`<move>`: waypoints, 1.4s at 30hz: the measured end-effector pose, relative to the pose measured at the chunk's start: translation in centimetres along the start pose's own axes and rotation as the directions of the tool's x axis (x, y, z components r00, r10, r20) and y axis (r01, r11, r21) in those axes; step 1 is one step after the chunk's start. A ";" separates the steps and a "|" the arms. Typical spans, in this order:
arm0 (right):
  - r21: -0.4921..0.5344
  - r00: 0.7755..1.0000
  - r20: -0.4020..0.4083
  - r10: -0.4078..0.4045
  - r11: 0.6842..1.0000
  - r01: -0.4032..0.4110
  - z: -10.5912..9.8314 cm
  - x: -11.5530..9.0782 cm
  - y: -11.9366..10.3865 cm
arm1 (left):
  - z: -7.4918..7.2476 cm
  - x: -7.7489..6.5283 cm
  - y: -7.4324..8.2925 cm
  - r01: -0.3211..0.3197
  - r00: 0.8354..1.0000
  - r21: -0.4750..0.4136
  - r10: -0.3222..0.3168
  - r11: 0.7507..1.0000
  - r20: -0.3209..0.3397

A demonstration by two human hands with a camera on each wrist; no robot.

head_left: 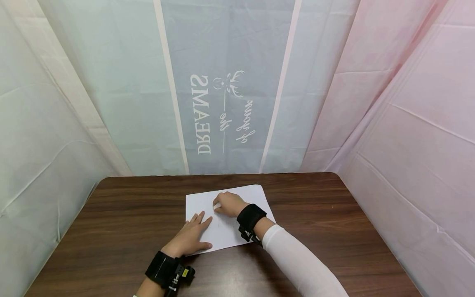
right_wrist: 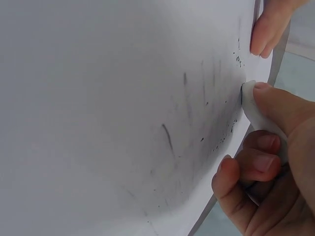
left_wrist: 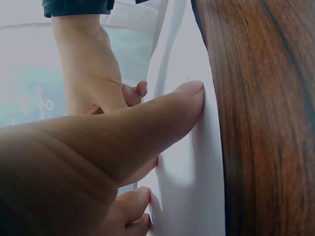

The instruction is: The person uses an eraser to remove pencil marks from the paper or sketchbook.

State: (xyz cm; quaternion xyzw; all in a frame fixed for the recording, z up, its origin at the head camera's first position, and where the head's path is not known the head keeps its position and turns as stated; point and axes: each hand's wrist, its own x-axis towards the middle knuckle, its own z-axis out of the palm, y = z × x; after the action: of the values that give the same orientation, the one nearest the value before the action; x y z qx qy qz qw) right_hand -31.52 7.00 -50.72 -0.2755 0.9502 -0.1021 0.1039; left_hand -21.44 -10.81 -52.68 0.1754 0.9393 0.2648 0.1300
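Observation:
A white sheet of paper [head_left: 231, 235] lies on the table. My left hand [head_left: 188, 238] rests on its left part with fingers spread and thumb along the near edge. Over the upper middle of the sheet, my right hand [head_left: 231, 204] grips a white eraser [right_wrist: 253, 108] between thumb and curled fingers. The eraser's tip meets the paper in the right wrist view, its other end hidden in the hand. Grey pencil strokes [right_wrist: 168, 137] and smudges mark the sheet, with dark crumbs [right_wrist: 239, 60] near the eraser. The left thumb [left_wrist: 182, 105] presses the paper in the left wrist view.
The brown wood-grain table [head_left: 130, 222] extends around the sheet on all sides. Behind it hangs a pale blue curtain [head_left: 237, 49] with printed lettering; light fabric [head_left: 419, 144] encloses both sides. Black straps [head_left: 252, 216] with cameras sit on both wrists.

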 end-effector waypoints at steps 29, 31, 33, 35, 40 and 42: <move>0.023 1.000 -0.011 -0.001 1.000 0.002 -0.3 -0.5 1.3 | 0.0 0.2 0.0 0.006 1.000 0.009 -0.006 1.000 0.002; 0.017 1.000 -0.013 -0.004 1.000 0.004 -0.3 -0.5 1.4 | 0.0 0.2 -0.1 0.005 1.000 0.006 -0.005 1.000 -0.001; 0.016 1.000 -0.015 -0.007 1.000 0.007 -0.3 -0.5 1.5 | 0.0 0.2 0.0 -0.001 1.000 0.004 0.001 1.000 -0.006; 0.019 1.000 -0.012 -0.006 1.000 0.007 -0.3 -0.5 1.6 | 0.0 0.1 0.0 -0.002 1.000 0.004 0.002 1.000 -0.008; 0.043 1.000 0.001 0.009 0.999 -0.009 -0.5 -0.8 1.6 | 0.1 0.1 -0.1 -0.001 1.000 0.005 0.001 1.000 -0.007; 0.047 1.000 0.001 0.013 0.999 -0.013 -0.6 -0.9 1.6 | 0.2 0.2 -0.1 0.001 1.000 0.006 -0.001 1.000 -0.006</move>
State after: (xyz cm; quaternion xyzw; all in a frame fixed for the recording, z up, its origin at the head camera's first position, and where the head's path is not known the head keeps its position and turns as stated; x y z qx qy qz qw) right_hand -31.70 8.92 -50.38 -0.2669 0.9493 -0.1234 0.1115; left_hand -21.56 -10.77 -52.89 0.1744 0.9406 0.2623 0.1267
